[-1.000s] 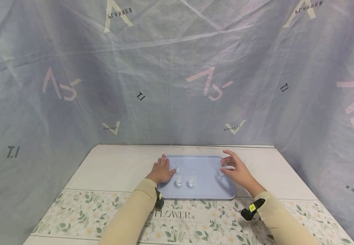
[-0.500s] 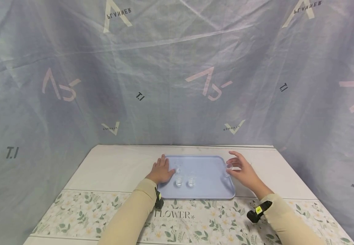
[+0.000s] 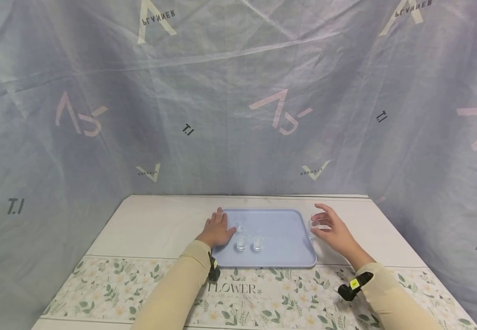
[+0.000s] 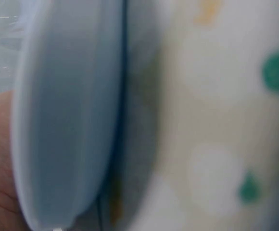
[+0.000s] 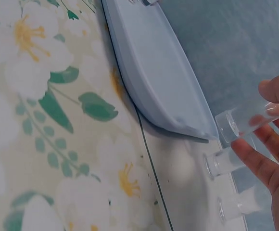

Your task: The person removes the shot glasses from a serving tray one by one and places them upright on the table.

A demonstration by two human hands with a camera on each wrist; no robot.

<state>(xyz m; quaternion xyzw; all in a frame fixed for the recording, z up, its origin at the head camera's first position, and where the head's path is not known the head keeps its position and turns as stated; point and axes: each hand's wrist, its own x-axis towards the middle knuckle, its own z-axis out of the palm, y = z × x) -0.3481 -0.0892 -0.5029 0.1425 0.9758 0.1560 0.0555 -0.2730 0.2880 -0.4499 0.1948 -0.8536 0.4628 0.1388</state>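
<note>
A light blue tray (image 3: 281,236) lies on the table. My left hand (image 3: 219,230) rests on its left rim with the fingers extended, the thumb near a clear shot glass (image 3: 240,228). Two more clear glasses stand close by on the tray, a nearer one (image 3: 241,244) and one to its right (image 3: 257,244). Just past the tray's right rim, my right hand (image 3: 334,234) holds a clear shot glass (image 5: 245,119) between thumb and fingers. Beyond it in the right wrist view, two similar glasses, an upper (image 5: 222,162) and a lower (image 5: 235,206), stand on the white surface.
A cloth (image 3: 147,229) covers the table, with a flowered band (image 3: 110,288) along the front. Grey-blue sheeting (image 3: 222,114) closes off the back and both sides. Each wrist carries a black camera.
My right hand has carried its glass rightward, from above the tray's right part to beyond the rim. The left hand and the glasses near it have stayed in place.
</note>
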